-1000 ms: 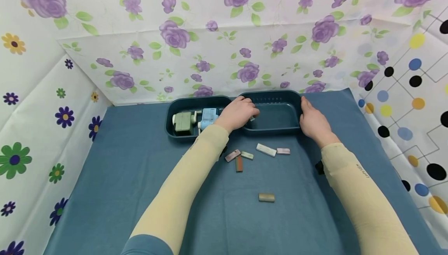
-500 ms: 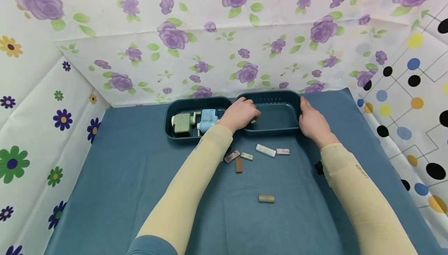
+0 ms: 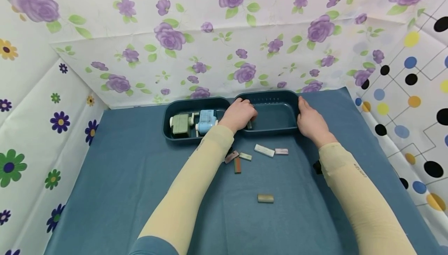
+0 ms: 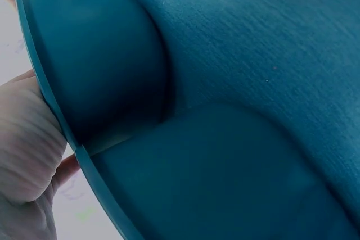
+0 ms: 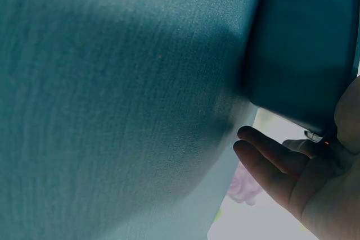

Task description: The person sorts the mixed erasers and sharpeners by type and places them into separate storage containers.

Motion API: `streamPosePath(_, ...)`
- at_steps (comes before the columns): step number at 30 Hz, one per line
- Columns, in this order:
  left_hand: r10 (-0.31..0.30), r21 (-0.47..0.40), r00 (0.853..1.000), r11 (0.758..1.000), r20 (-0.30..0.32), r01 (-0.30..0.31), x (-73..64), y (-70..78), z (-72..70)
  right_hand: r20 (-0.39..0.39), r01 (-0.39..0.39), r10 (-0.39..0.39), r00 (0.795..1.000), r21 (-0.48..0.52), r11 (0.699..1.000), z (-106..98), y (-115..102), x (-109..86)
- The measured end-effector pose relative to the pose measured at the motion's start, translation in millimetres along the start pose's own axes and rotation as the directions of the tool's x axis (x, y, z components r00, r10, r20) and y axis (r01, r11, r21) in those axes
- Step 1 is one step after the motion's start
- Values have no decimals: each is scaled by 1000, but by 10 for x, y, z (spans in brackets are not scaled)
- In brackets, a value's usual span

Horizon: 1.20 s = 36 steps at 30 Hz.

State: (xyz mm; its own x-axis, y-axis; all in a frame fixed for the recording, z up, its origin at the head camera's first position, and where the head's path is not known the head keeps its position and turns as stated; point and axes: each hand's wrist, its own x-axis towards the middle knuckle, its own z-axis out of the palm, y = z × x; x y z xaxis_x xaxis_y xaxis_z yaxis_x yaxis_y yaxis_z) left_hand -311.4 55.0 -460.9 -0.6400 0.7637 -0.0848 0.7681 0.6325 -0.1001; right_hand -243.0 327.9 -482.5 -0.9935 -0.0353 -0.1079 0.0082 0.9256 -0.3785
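Note:
My left hand (image 3: pixel 239 114) reaches over the left end of the right-hand dark teal tray (image 3: pixel 271 131), its fingers curled down inside. A small grey-green piece (image 3: pixel 249 125) shows at those fingertips, which seem to pinch it; most of it is hidden. Against the right outer end of the same tray lies my right hand (image 3: pixel 310 119). In the right wrist view two of its fingers (image 5: pixel 270 167) stretch out straight below the tray corner. Several small block-shaped pieces lie in front, among them a white one (image 3: pixel 264 151) and an orange-and-green one (image 3: pixel 237 165).
A second teal tray (image 3: pixel 168 133) adjoins on the left, holding a green toy-like object (image 3: pixel 181 124) and a light blue one (image 3: pixel 208 121). A brownish cylinder (image 3: pixel 265 198) lies nearer on the blue cloth (image 3: pixel 140 185). A flowered sheet (image 3: pixel 196 53) hangs behind the trays.
The small piece under my left fingertips shows slightly lower and darker than before. Both hands keep nearly the same places on the tray; the head view has shifted a little.

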Motion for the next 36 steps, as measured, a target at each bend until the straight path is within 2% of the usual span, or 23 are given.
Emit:
streamPosePath(20,-35,-16,999,999,-39,34,-53,16,-8,-5,-1,1,1000,6,1000,4,1,11)
streamPosePath(31,-25,49,993,998,-113,31,-85,15,51,-3,1,-1,1000,1,1000,11,4,11)
streamPosePath(36,-23,86,992,996,-126,34,-96,10,51,-3,0,0,1000,-3,1000,-1,7,6)
